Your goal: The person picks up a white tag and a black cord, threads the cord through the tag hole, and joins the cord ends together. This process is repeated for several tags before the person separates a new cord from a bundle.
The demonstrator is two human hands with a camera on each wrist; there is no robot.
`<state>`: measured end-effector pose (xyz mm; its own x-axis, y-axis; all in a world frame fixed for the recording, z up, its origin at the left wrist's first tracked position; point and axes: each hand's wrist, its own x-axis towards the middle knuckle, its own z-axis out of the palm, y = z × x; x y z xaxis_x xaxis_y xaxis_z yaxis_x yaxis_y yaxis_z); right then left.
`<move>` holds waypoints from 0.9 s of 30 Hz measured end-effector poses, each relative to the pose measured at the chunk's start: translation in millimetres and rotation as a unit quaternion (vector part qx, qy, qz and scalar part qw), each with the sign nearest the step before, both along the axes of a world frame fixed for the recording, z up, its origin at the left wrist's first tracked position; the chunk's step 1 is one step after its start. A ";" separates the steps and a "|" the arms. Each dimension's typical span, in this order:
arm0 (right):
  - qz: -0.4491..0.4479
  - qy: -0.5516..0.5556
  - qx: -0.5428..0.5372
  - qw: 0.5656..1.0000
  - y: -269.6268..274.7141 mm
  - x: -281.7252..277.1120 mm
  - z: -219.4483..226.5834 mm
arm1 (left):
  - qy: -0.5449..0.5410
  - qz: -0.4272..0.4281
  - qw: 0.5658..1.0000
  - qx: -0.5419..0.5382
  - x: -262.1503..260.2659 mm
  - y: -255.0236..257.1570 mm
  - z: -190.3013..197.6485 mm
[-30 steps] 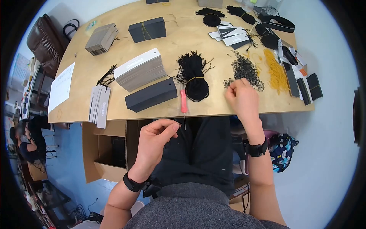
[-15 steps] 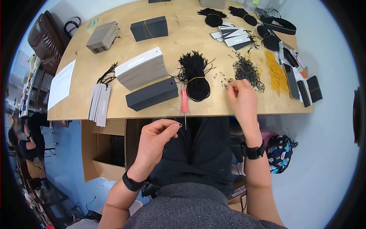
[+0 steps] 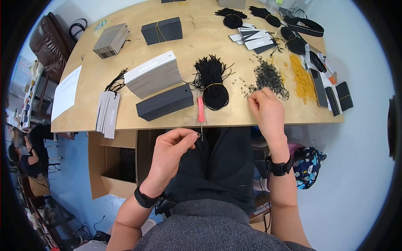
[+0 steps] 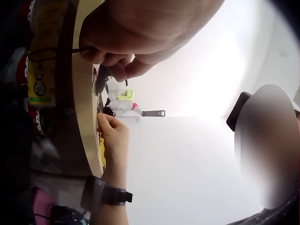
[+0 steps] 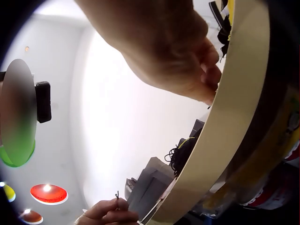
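The left hand pinches a small dark piece between thumb and forefinger, just off the table's front edge; in the left wrist view a dark cord runs from its fingers. Fingertips of the right hand are drawn together on the tabletop at the near side of a heap of small black pins; whether they hold a pin is hidden. Several loose pins lie left of that hand. Between the hands a pink-handled tool lies with its thin metal shaft past the edge. Behind it is a black cord bundle.
Left of the cords stand a stack of white-topped tags and a dark tag block. Corded grey tags overhang the table's edge. Yellow rubber bands lie right of the pins. An opened cardboard box is below.
The right hand has shifted slightly at the near edge of the pin heap, and several pins now lie spread out to its left. The left hand keeps its pinch almost in place.
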<state>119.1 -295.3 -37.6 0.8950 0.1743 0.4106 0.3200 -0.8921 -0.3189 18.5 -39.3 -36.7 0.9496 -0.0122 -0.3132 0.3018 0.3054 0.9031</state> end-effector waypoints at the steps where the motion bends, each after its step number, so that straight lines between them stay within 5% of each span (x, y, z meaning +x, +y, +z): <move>1: 0.000 0.000 0.000 1.000 0.1 0.9 -1.4 | 0.003 0.000 1.000 0.001 -0.2 0.1 0.1; 4: -0.004 -0.024 -0.034 0.999 0.6 1.7 -3.1 | -0.006 0.010 1.000 -0.014 0.3 -2.6 4.5; 6: 0.018 0.073 0.149 0.986 2.8 -8.2 2.1 | -0.012 0.015 1.000 -0.007 1.1 -2.8 4.0; 7: 0.022 0.076 0.151 0.985 7.8 -16.6 8.3 | -0.017 0.014 1.000 0.001 1.1 -2.8 3.6; 9: 0.045 0.347 0.398 0.848 23.7 -37.7 23.0 | -0.017 0.015 1.000 0.001 1.6 -3.1 3.0; 14: 0.149 0.504 0.544 0.654 54.6 -66.0 19.3 | -0.022 0.022 0.999 0.006 1.3 -5.1 1.4; 27: 0.158 0.565 0.611 0.532 69.9 -63.5 2.6 | -0.027 0.022 0.999 -0.021 -2.0 -0.7 -2.8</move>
<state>55.6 -225.4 -35.0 0.6962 0.6103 -0.3779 -0.6186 0.2431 -0.7471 16.5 -40.1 -39.5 0.9649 0.0177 -0.2618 0.2388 0.3550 0.9039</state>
